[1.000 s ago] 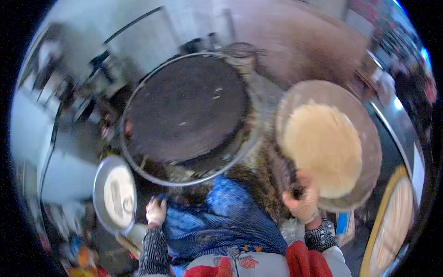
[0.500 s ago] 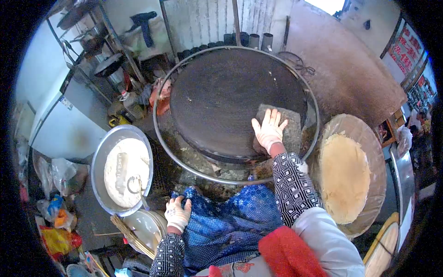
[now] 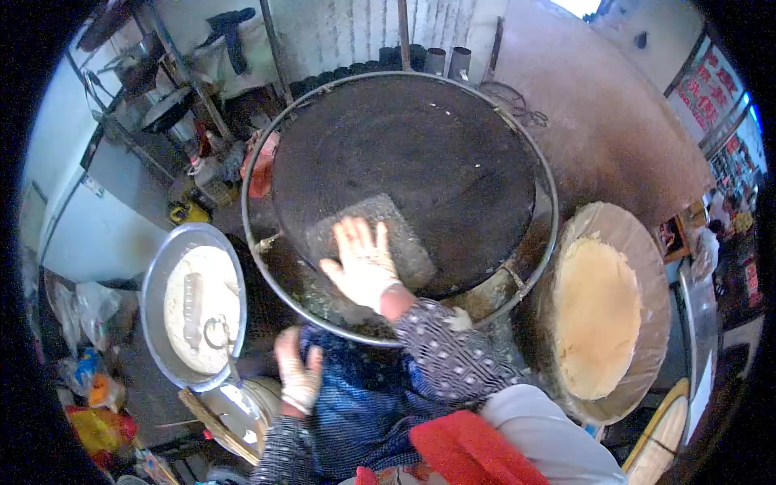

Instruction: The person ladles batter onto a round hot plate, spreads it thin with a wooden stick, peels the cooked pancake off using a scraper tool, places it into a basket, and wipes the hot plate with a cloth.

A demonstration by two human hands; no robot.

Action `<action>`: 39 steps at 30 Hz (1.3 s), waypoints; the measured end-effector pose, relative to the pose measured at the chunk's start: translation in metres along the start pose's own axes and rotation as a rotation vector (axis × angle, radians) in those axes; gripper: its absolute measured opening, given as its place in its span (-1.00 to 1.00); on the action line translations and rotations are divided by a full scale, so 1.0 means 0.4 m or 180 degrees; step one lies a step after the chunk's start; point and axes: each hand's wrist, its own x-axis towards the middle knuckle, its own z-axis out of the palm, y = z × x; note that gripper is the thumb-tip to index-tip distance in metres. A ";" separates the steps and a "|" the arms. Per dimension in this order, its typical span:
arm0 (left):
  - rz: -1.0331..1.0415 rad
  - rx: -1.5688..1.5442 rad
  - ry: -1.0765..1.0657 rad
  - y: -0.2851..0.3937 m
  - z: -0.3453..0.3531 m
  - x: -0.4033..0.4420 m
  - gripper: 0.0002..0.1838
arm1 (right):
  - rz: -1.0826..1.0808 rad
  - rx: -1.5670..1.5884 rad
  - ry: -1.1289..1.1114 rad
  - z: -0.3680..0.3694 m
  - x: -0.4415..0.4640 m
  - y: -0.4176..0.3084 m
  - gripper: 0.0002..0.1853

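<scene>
My gloved right hand (image 3: pixel 360 263) lies flat with spread fingers on a square grey pad (image 3: pixel 406 242), its palm pressed on the near left part of a large round black griddle (image 3: pixel 412 145). Blur softens this hand a little. At the lower left, my gloved left hand (image 3: pixel 297 372) rests by the blue checked apron (image 3: pixel 356 420) over my lap, fingers apart and holding nothing. A metal ring (image 3: pixel 553 218) runs around the griddle, and a few pale crumbs dot the dark surface.
To the left stands a metal basin (image 3: pixel 152 299) of white batter or dough with a ladle-like metal tool (image 3: pixel 230 356) in it. On the right, a plastic-lined basket (image 3: pixel 655 323) holds a stack of pale round flatbreads (image 3: pixel 598 319). Sticks (image 3: pixel 214 424) lie by the left hand.
My right hand has slid the grey pad leftward and nearer across the griddle. The left hand stays near my lap. The camera view has shifted slightly.
</scene>
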 end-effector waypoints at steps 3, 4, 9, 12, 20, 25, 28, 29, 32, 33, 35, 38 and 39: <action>-0.0094 0.0781 0.0475 -0.099 -0.088 0.122 -0.29 | 0.0248 -0.0434 0.0040 -0.109 -0.063 0.183 -0.18; -0.0133 0.1088 0.0494 -0.112 -0.130 0.184 -0.27 | 0.0406 -0.0620 0.0202 -0.124 -0.079 0.261 -0.18; -0.0007 0.2567 -0.0682 -0.199 -0.247 0.458 -0.09 | 0.1317 -0.1150 0.0804 -0.200 -0.088 0.553 -0.24; 0.0805 0.3038 -0.1486 -0.245 -0.197 0.546 -0.12 | 0.1548 -0.1439 0.0876 -0.137 -0.088 0.598 -0.19; 0.1132 0.4984 -0.3457 -0.160 -0.054 0.444 -0.69 | 0.1016 -0.0608 -0.0054 -0.172 -0.137 0.325 -0.13; 0.1253 0.2946 -0.3130 0.217 0.102 0.169 -0.67 | 0.0524 -0.0102 -0.0152 -0.091 -0.109 0.097 -0.16; 0.1955 0.2287 -0.3001 0.385 0.250 0.050 -0.72 | -0.0071 0.0106 -0.0089 -0.063 -0.107 0.063 -0.16; 0.2383 0.2132 -0.2949 0.402 0.270 0.026 -0.75 | -0.0137 0.0114 -0.0234 -0.065 -0.103 0.061 -0.16; 0.3568 0.1527 -0.2893 0.434 0.277 -0.100 -0.80 | -0.0084 -0.0258 0.0284 -0.139 -0.142 0.105 -0.24; 0.3172 0.1354 -0.2958 0.497 0.185 -0.042 -0.76 | 0.0028 -0.0306 0.0240 -0.174 -0.152 0.146 -0.24; 0.2046 0.1148 -0.2622 0.491 0.033 0.033 -0.57 | 0.0394 -0.0409 0.0178 -0.242 -0.168 0.251 -0.23; 0.0111 0.2088 -0.2080 0.186 -0.058 -0.051 -0.13 | 0.1147 -0.0520 0.0111 -0.291 -0.198 0.435 -0.21; -0.0336 0.2022 -0.1976 0.132 -0.077 -0.081 -0.18 | 0.1373 -0.1002 0.0464 -0.197 -0.194 0.544 -0.17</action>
